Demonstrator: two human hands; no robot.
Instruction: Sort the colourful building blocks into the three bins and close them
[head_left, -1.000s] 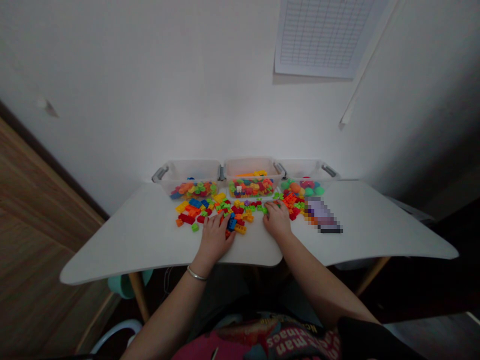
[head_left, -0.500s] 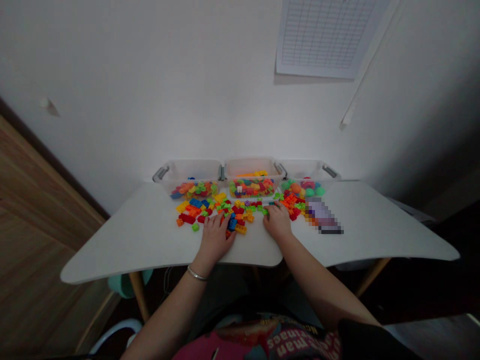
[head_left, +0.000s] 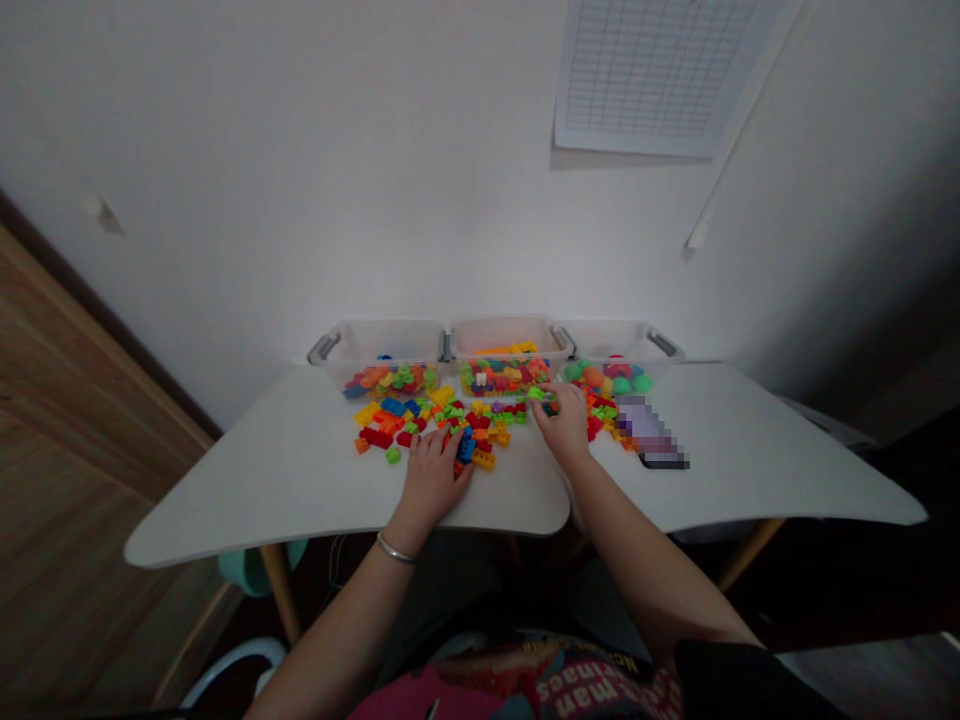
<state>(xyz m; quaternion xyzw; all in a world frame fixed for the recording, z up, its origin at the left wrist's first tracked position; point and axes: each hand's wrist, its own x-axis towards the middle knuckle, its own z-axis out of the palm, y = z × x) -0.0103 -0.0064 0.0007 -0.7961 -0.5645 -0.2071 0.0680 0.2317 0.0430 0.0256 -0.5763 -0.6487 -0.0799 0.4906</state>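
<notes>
White table (head_left: 300, 480) edge near; both hands' fingers spread loosely on bricks (head_left: 420, 420).

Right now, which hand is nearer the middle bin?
Right. The right hand reaches among the loose bricks just in front of the middle bin, near its right corner. The left hand rests lower on the table, at the pile's near edge.

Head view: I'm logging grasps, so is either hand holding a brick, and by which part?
Cannot be told. The left hand rests among the loose bricks; the right hand has fingertips on small bricks, grip too small to see.
</notes>
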